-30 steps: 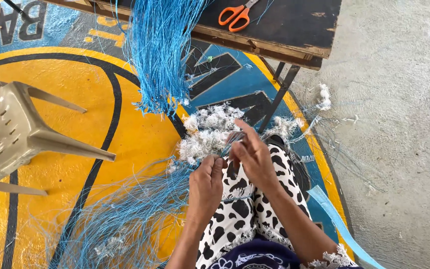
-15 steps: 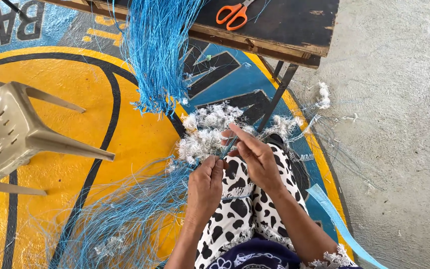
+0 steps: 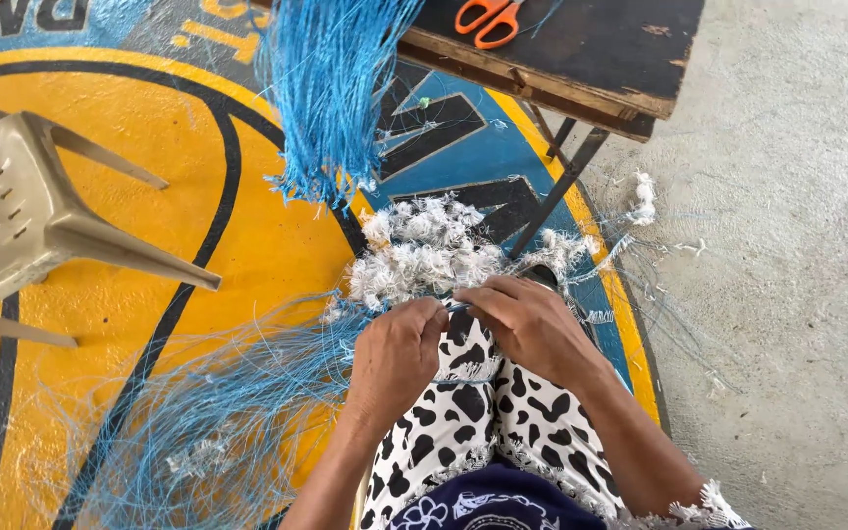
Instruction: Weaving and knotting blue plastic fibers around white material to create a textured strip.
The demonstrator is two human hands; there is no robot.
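My left hand (image 3: 397,358) and my right hand (image 3: 527,324) meet over my knees in black-and-white spotted trousers (image 3: 488,412). Both pinch the same thin blue strand (image 3: 449,306) between their fingertips. Just beyond the hands lies a pile of white frayed fibre scraps (image 3: 424,255). A thick bundle of blue strings (image 3: 331,88) hangs down from the dark wooden table (image 3: 581,59). Loose blue strands (image 3: 208,412) spread over the floor at my left.
Orange-handled scissors (image 3: 488,18) lie on the table top. A beige plastic chair (image 3: 22,226) lies tipped on its side at the left. The floor is painted yellow, blue and black (image 3: 198,245); bare grey concrete (image 3: 787,245) is at the right.
My right hand has lowered from a raised position and come closer to my left hand. The view has shifted slightly.
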